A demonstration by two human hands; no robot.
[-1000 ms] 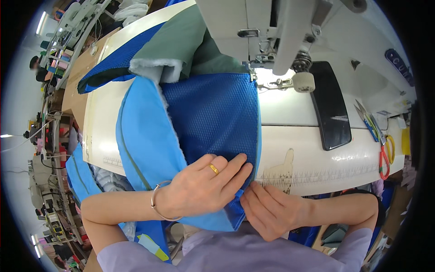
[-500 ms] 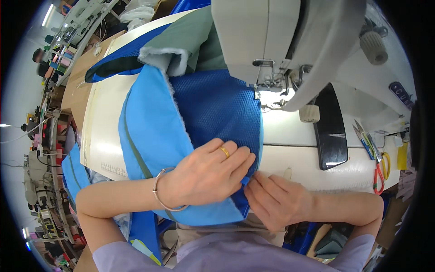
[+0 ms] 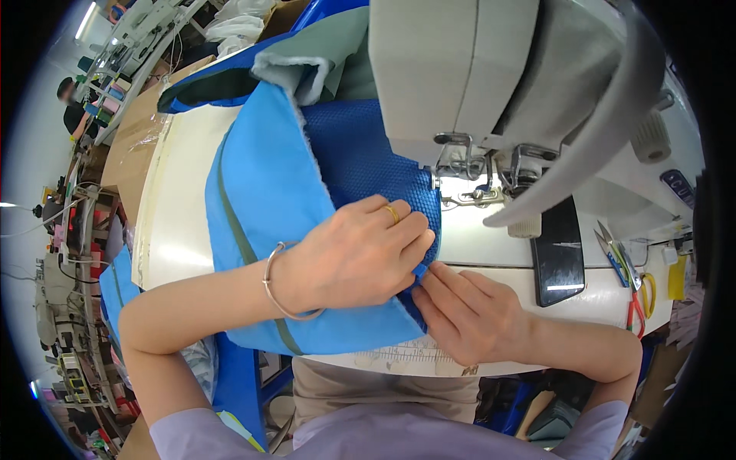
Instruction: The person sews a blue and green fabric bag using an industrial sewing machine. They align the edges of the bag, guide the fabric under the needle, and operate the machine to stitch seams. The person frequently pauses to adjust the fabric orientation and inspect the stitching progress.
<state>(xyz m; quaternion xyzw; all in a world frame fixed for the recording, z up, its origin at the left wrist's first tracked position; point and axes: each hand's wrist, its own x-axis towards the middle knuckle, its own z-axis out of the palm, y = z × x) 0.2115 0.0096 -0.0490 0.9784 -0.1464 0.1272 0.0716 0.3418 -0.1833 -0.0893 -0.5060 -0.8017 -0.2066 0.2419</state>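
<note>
My left hand grips the edge of a dark blue textured fabric piece, with a light blue panel folded along its left side. My right hand pinches the same edge just below and right of my left fingertips. The fabric's right edge runs up to the presser foot of a white sewing machine. A grey-green piece with pale fluffy edging lies behind.
On the white table at the right are a black phone-like slab, scissors and a yellow block. More blue fabric hangs at left. A person stands by machines at far left.
Both hands and the fabric have moved upward in the picture, nearer the presser foot. The machine head appears lower and larger, and less dark blue fabric shows between hands and foot.
</note>
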